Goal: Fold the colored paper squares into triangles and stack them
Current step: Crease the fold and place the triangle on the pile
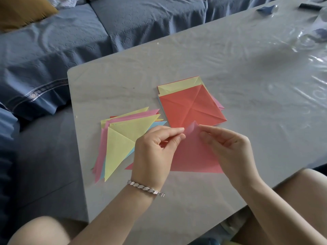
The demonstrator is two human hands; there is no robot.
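As seen from the head: mid-fold on the pink paper [192,156], doubled into a triangle by the near edge of the table [247,85]. Pinched at its raised top corner by left hand [154,149] and right hand [228,145], fingers curled, thumb against forefinger, nothing else held. Likely next: match the corners, press the crease flat, then move onto the stack of triangles [120,144] toward the left edge. More waiting in the pile of squares [191,105], further in.
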